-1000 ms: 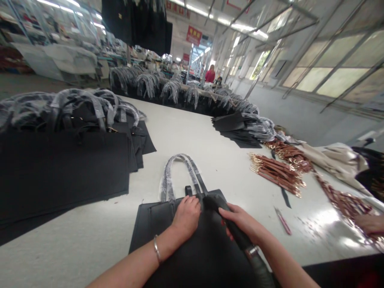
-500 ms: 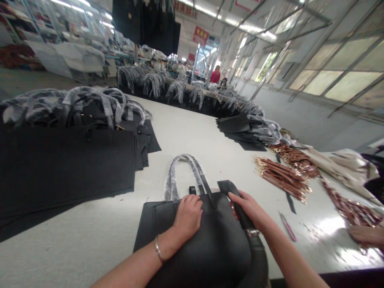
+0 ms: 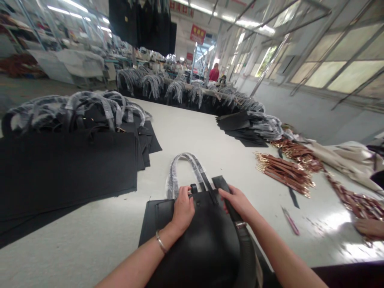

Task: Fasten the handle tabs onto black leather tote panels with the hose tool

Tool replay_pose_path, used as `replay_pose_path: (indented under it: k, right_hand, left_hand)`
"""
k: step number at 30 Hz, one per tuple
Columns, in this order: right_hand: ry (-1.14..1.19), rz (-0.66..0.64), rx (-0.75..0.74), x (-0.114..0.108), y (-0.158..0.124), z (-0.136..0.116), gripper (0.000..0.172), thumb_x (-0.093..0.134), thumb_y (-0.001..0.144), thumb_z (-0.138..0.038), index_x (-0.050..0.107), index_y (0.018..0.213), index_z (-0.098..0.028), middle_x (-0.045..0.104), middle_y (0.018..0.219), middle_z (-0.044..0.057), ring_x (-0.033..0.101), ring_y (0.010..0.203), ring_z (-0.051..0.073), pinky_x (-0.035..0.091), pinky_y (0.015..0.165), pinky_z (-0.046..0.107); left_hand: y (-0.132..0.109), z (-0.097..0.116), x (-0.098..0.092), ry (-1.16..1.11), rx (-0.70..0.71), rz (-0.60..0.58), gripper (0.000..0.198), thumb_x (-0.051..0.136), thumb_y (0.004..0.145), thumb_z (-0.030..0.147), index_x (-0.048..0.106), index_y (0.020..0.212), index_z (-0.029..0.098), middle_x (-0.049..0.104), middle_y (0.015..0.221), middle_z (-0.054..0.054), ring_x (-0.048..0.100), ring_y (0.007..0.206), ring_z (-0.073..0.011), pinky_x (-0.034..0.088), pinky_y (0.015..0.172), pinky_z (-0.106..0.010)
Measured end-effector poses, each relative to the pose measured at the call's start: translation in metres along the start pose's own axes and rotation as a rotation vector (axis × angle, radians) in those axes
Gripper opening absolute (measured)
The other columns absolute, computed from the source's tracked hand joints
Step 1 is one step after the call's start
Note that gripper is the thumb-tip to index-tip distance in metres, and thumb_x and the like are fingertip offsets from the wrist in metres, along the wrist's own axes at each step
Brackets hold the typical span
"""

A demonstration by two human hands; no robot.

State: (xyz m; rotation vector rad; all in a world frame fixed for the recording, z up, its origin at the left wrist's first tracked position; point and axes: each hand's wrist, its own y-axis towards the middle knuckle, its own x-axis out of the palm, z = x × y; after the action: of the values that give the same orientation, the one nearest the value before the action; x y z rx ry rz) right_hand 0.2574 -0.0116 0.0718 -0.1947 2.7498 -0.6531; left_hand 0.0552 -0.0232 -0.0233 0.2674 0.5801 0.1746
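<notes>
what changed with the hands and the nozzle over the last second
The right hand has slid the black nozzle forward, from over the black bag to past its top edge. The left hand has crept up to that edge, by the wrapped handles. The bag, the brown straps and the stacked bags look unmoved.

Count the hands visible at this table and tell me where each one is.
3. The left hand presses on the black bag near its handles. The right hand grips the black nozzle at the bag's top. Another person's hand rests at the right edge. More may be hidden.
</notes>
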Motion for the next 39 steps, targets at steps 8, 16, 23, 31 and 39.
replay_pose_path:
  k: [8,16,23,31,39]
  right_hand:
    - [0.015,0.012,-0.015,-0.051,-0.071,0.016,0.034,0.064,0.081,-0.048,0.054,0.099,-0.021,0.059,0.078,-0.002,0.057,0.05,0.011,0.047,0.044,0.024]
    - [0.08,-0.188,0.053,-0.017,-0.109,0.032,0.052,0.064,0.081,-0.045,0.049,0.126,-0.023,0.059,0.077,-0.002,0.056,0.048,0.01,0.047,0.043,0.022]
    - [0.077,-0.298,-0.045,0.02,-0.09,0.024,0.057,0.063,0.082,-0.039,0.048,0.134,-0.025,0.06,0.074,-0.003,0.055,0.048,0.01,0.046,0.043,0.022]
    - [0.127,0.164,-0.138,-0.049,-0.11,0.029,0.043,0.065,0.08,-0.047,0.054,0.111,-0.02,0.061,0.078,-0.001,0.057,0.05,0.011,0.047,0.044,0.024]
    - [0.227,0.334,0.038,-0.079,-0.164,0.079,0.067,0.072,0.071,-0.055,0.047,0.123,-0.021,0.061,0.079,0.001,0.056,0.05,0.012,0.046,0.043,0.024]
  left_hand:
    - [0.011,-0.003,-0.004,-0.029,-0.01,-0.074,0.024,0.056,0.078,0.014,0.052,0.101,0.018,0.057,0.101,-0.007,0.056,0.095,-0.0223,0.046,0.09,-0.041]
    - [0.032,0.014,-0.019,0.051,-0.11,-0.37,0.042,0.067,0.067,0.01,0.056,0.106,0.02,0.064,0.088,-0.003,0.061,0.086,-0.0214,0.044,0.084,-0.035]
    - [0.027,0.02,-0.028,-0.12,-0.181,-0.571,0.04,0.061,0.071,0.015,0.055,0.11,0.016,0.055,0.057,0.007,0.05,0.05,-0.0117,0.037,0.052,-0.022]
    - [0.049,0.008,-0.029,-0.144,-0.085,-0.394,0.047,0.058,0.067,0.009,0.057,0.113,0.019,0.058,0.068,0.006,0.05,0.058,-0.0111,0.039,0.062,-0.024]
    - [0.077,0.033,-0.027,-0.716,-0.42,-0.293,0.038,0.07,0.063,0.013,0.051,0.096,0.016,0.069,0.082,-0.002,0.064,0.074,-0.0134,0.048,0.07,-0.025]
